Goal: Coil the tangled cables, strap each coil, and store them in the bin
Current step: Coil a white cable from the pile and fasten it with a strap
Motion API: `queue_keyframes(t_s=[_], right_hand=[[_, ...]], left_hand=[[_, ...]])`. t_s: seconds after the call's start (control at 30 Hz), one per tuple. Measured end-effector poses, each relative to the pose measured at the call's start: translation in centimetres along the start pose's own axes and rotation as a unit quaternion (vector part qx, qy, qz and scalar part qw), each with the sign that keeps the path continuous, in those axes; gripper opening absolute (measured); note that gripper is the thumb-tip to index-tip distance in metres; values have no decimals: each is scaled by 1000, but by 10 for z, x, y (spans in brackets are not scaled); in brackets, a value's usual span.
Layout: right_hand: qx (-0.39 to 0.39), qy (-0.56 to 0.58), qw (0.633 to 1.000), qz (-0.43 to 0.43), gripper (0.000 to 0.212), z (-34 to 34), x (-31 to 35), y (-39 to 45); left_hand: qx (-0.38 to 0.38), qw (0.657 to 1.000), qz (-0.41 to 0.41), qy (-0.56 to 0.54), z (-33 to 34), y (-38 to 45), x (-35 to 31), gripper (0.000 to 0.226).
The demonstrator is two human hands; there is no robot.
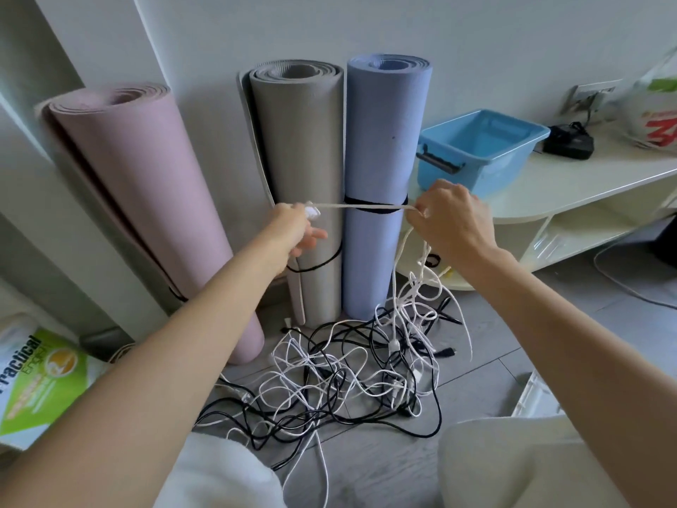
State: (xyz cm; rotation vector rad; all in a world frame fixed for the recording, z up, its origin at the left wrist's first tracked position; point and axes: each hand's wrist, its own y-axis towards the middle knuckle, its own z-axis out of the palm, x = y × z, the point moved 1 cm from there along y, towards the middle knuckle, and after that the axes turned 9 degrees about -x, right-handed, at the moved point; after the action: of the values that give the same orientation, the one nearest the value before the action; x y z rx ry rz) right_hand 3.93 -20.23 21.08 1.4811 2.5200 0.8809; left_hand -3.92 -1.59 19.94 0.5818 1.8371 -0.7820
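Observation:
A tangle of white and black cables [340, 375] lies on the grey floor in front of me. A white braided cable [366, 205] is stretched level between my hands at chest height. My left hand [298, 231] pinches its plug end. My right hand [452, 218] pinches the cable further along, and from there it drops in loose strands down into the tangle. The blue plastic bin [476, 148] stands on a white shelf top at the right, with nothing visible in it.
Three rolled mats stand against the wall: pink [146, 199], grey [300, 170] and blue [384, 170]. The white shelf unit [571, 185] carries a black adapter [568, 141] and a bag. A green box [36, 386] lies at the left. My knees are at the bottom.

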Motion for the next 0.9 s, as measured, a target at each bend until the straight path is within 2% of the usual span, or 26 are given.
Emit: queue_keyframes(t_s=[0.07, 0.1, 0.17, 0.2, 0.23, 0.27, 0.37, 0.47, 0.53, 0.57, 0.6, 0.63, 0.7, 0.77, 0.9], right_hand=[[51, -30, 998, 14, 25, 0, -5, -1], [131, -54, 990, 19, 25, 1, -8, -3], [351, -70, 933, 41, 27, 6, -8, -12], [436, -54, 896, 65, 29, 10, -7, -18], [475, -36, 875, 85, 32, 14, -7, -23], [466, -30, 880, 89, 32, 18, -6, -25], [367, -56, 925, 79, 29, 21, -11, -25], [399, -88, 912, 24, 38, 22, -17, -26], [381, -12, 925, -7, 40, 20, -9, -23], [358, 84, 930, -1, 36, 16, -2, -20], [336, 208, 918, 19, 31, 11, 8, -16], [316, 322, 891, 45, 32, 6, 16, -12], [263, 467, 836, 117, 44, -2, 24, -8], [234, 513, 810, 161, 48, -4, 23, -4], [229, 568, 767, 192, 45, -10, 22, 0]], left_hand=[[-40, 999, 25, -10, 3, 2, -3, 20], [-37, 998, 33, -31, 5, -1, -6, 18], [-3, 996, 42, -81, 14, -12, -14, 24], [21, 992, 48, -113, 19, -18, -20, 27], [46, 987, 56, -145, 24, -25, -26, 29], [67, 981, 68, -170, 28, -30, -33, 31], [107, 958, 100, -245, 34, -39, -54, 36], [124, 949, 104, -272, 33, -37, -58, 35], [142, 954, 96, -246, 36, -35, -49, 34], [155, 957, 88, -227, 38, -34, -44, 34], [161, 962, 83, -206, 39, -34, -39, 34], [157, 966, 82, -188, 39, -33, -35, 33], [118, 977, 99, -146, 35, -32, -31, 32], [96, 986, 113, -70, 31, -30, -25, 36], [142, 989, 27, 23, 36, -26, -11, 40]])
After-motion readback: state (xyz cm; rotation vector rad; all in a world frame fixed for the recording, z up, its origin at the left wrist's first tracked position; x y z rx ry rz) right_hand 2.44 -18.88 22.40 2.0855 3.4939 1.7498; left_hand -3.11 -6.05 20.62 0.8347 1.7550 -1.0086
